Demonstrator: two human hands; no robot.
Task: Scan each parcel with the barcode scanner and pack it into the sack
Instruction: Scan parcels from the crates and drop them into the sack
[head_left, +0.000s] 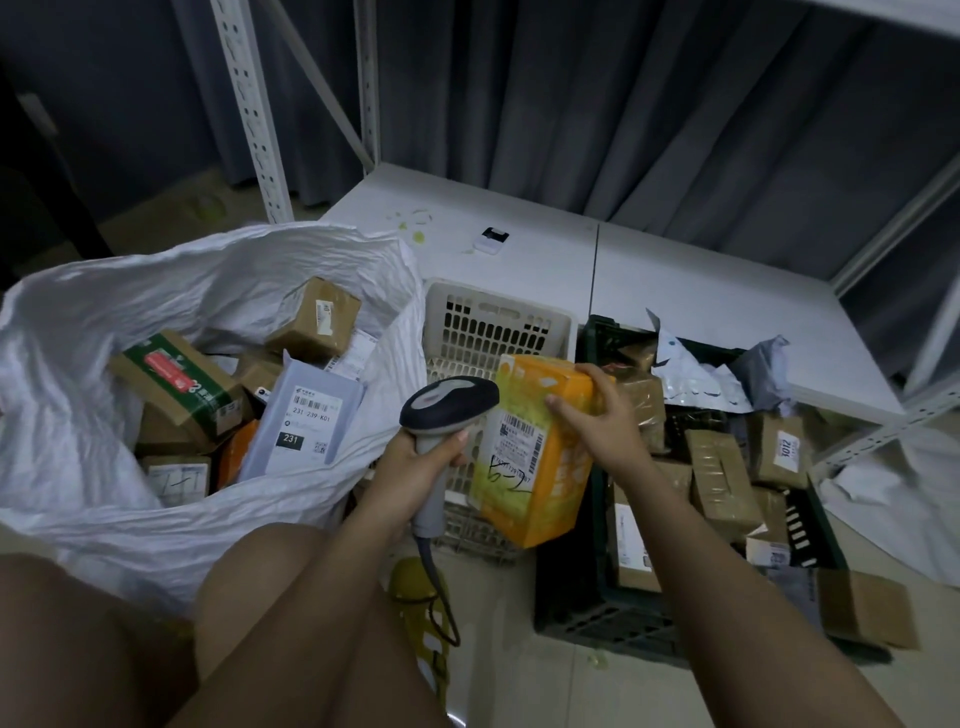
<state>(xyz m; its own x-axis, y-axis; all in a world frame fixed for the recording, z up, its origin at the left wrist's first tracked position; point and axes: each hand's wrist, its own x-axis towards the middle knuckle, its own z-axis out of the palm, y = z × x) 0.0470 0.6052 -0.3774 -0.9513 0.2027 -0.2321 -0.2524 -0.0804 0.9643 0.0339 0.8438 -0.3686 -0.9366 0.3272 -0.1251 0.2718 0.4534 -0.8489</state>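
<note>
My left hand (415, 462) grips the grey handle of a barcode scanner (447, 410), whose dark head points right at an orange and yellow parcel (540, 467). My right hand (597, 421) holds that parcel by its upper right edge, label side toward the scanner, above a white basket (488, 322). The big white sack (93, 332) stands open at the left and holds several parcels, among them a grey mailer (306, 415) and brown boxes (317, 322).
A dark crate (623, 618) at the right holds several brown boxes (722, 478) and grey mailers. One brown box (867, 608) lies on the floor beside it. A low white shelf board (675, 280) carries a small device (491, 240). Metal rack posts rise behind. My knees fill the lower left.
</note>
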